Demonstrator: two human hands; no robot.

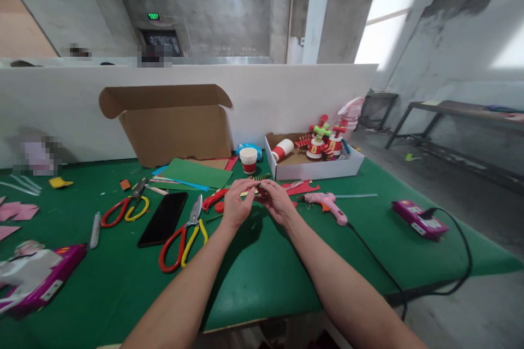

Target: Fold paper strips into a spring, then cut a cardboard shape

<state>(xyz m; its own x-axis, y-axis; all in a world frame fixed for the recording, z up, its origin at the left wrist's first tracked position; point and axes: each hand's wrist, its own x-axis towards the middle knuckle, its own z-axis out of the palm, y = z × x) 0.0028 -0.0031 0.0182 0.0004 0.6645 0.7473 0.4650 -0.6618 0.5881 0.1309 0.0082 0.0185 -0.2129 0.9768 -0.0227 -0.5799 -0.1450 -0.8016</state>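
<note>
My left hand (238, 202) and my right hand (277, 200) meet over the middle of the green table, fingertips pinched together on something small and dark between them. Just beyond the fingers is a dark green coil (261, 176); I cannot tell whether it is joined to what they pinch. A paper cup (248, 160) with a red band stands behind my hands. To the left lie scissors (189, 232) with red and yellow handles, a red-handled tool (215, 199) and a small red disc (220, 207). Right of my hands, a pink glue gun (327, 204) lies beside red paper scraps (301, 188).
A white box (319, 169) holds decorated cups and coils. Left are a phone (162, 219), green paper sheets (200, 173), a second pair of scissors (126, 210) and an open cardboard box (178, 133). The glue gun's cord runs toward a purple power strip (420, 220) at right.
</note>
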